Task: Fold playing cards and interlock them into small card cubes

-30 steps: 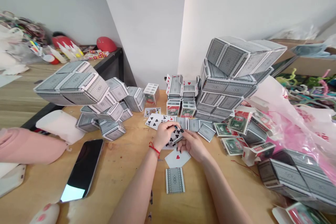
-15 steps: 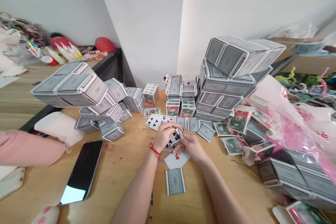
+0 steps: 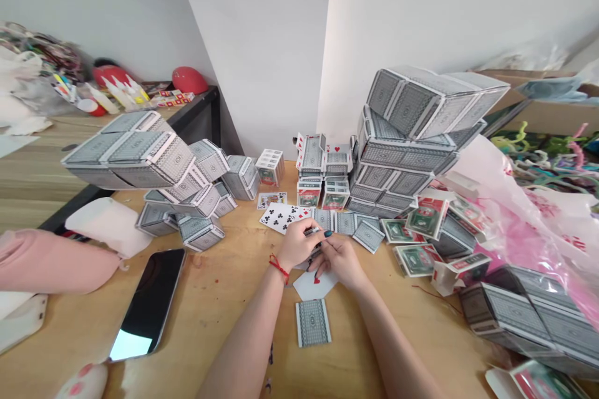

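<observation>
My left hand (image 3: 294, 242) and my right hand (image 3: 339, 257) meet over the middle of the wooden table (image 3: 224, 299), fingers pinched together on a small playing card (image 3: 312, 232) held edge-on between them. A red string bracelet circles my left wrist. Under my right hand lies a face-up ace of hearts (image 3: 314, 283). A face-down card (image 3: 312, 322) lies just nearer to me. Face-up club cards (image 3: 279, 217) are spread just beyond my left hand.
Blocks built of folded cards stack at the left (image 3: 135, 156) and at the right (image 3: 412, 131). A black phone (image 3: 148, 299) lies at the left. Green card boxes (image 3: 421, 224), pink plastic wrap (image 3: 524, 218) and a pink sleeve (image 3: 51, 259) border the work area.
The card with club pips that showed between my hands has turned edge-on and is nearly hidden. My fingers have closed tighter together. Nothing else moved.
</observation>
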Demonstrator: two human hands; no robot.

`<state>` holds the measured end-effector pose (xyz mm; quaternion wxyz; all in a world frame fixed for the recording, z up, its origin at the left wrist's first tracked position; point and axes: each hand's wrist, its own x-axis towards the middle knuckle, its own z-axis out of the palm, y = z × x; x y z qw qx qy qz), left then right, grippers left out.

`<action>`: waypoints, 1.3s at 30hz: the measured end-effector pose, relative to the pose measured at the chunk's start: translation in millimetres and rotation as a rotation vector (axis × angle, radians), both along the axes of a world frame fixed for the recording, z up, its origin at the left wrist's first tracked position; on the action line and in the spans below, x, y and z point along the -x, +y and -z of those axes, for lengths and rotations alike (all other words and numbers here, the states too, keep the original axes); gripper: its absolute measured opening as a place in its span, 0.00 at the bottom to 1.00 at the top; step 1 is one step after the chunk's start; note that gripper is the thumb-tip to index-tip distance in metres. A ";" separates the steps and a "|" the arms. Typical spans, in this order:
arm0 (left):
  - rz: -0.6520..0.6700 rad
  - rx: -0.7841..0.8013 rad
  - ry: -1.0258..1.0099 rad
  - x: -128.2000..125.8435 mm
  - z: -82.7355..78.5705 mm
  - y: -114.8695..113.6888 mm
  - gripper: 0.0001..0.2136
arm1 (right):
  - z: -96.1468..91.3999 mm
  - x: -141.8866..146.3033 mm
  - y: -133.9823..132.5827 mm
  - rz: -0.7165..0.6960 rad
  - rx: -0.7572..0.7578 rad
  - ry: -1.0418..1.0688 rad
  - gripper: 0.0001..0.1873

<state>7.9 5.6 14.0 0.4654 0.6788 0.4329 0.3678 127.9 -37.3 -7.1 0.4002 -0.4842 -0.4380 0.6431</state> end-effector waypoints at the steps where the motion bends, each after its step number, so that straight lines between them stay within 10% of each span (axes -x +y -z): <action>1: -0.005 0.007 0.003 -0.4 0.1 0.4 0.07 | -0.4 0.0 0.0 -0.002 -0.004 -0.014 0.19; 24: -0.219 0.019 -0.003 -8.4 9.1 2.1 0.17 | -4.7 7.6 -2.3 0.101 -0.068 -0.205 0.23; 39: -0.226 0.185 -0.230 -16.0 8.7 2.9 0.12 | -3.4 -6.0 8.3 0.471 -0.131 0.206 0.16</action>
